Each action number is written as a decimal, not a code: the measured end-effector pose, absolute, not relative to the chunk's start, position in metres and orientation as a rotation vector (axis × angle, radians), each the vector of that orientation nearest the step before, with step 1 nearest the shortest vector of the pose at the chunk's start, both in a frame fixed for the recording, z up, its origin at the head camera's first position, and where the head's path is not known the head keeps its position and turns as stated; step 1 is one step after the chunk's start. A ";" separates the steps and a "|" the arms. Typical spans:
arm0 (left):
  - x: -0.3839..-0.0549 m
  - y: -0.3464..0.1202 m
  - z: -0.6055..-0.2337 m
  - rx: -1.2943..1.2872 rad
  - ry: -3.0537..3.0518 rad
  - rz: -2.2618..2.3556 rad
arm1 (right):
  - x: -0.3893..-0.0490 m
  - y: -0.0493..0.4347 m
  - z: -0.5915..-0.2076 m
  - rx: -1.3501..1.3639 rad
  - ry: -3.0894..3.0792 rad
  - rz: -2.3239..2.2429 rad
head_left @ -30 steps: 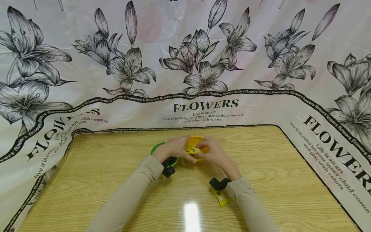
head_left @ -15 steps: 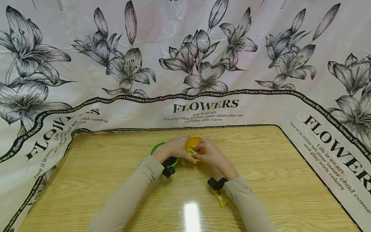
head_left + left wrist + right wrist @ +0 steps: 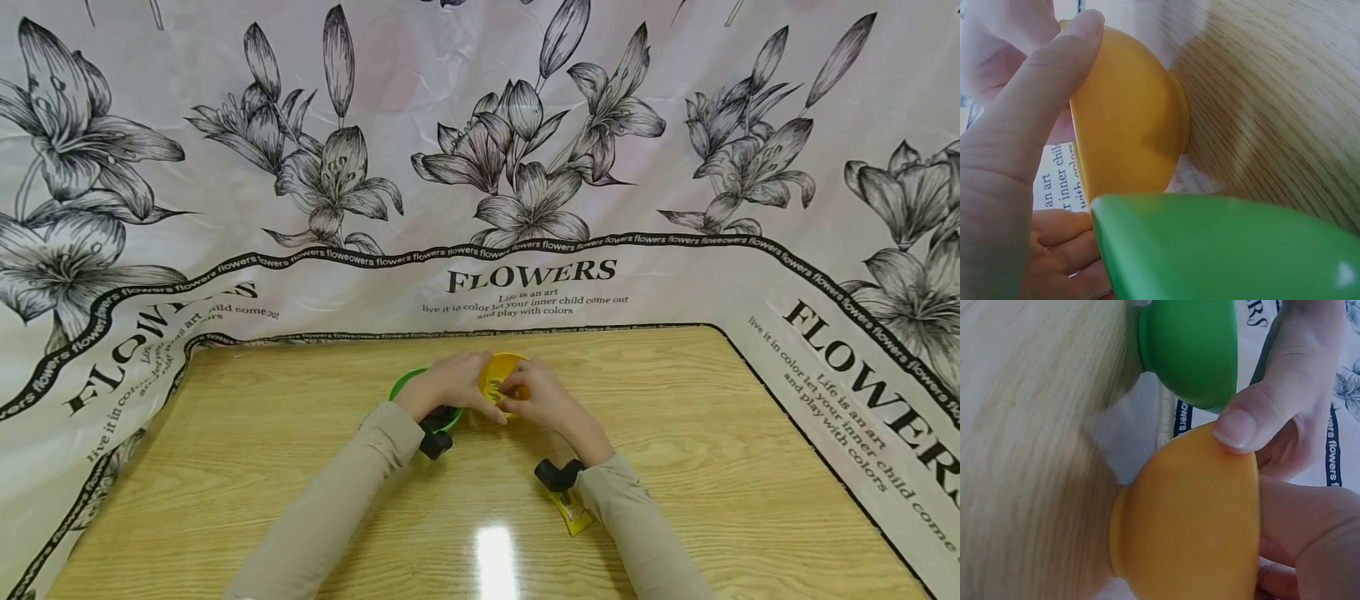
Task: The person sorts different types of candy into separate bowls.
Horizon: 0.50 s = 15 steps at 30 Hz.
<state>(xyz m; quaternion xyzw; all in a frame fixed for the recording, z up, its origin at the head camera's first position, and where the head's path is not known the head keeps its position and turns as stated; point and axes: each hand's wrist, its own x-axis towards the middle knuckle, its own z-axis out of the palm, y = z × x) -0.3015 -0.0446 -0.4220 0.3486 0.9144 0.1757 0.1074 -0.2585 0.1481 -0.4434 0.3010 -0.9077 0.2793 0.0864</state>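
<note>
My left hand [image 3: 453, 383] grips the orange bowl [image 3: 1125, 112] at its rim, the thumb pressing on the outside. In the head view, the fingers of my right hand [image 3: 540, 396] dip into that orange bowl. A yellow packet [image 3: 492, 387] with green marks shows inside, beside those fingertips. Whether they pinch it is hidden, and the right wrist view also shows them passing behind the rim. Directly left of the orange bowl, a green bowl [image 3: 1191, 350] stands under my left hand and wrist, with dark contents partly visible.
A yellow packet [image 3: 573, 512] lies on the wooden table [image 3: 420, 517], close to my right wrist and sleeve. Black wrist mounts [image 3: 558, 475] sit on both wrists. Flower-printed cloth [image 3: 525, 283] rises along the table's back and sides.
My right hand has shifted slightly left and down at the orange bowl. The yellow packet seen at its fingertips earlier now shows less. My left hand stays in place on the bowl.
</note>
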 end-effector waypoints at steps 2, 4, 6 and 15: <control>-0.301 -0.044 -0.423 1.027 2.685 0.525 | -0.258 0.148 -0.441 0.920 -2.701 0.835; -0.301 -0.044 -0.423 1.027 2.682 0.533 | -0.258 0.149 -0.438 0.927 -2.712 0.867; -0.300 -0.044 -0.422 1.025 2.682 0.535 | -0.258 0.151 -0.434 0.936 -2.718 0.903; -0.299 -0.043 -0.424 1.000 2.700 0.509 | -0.241 0.165 -0.415 0.901 -2.768 1.058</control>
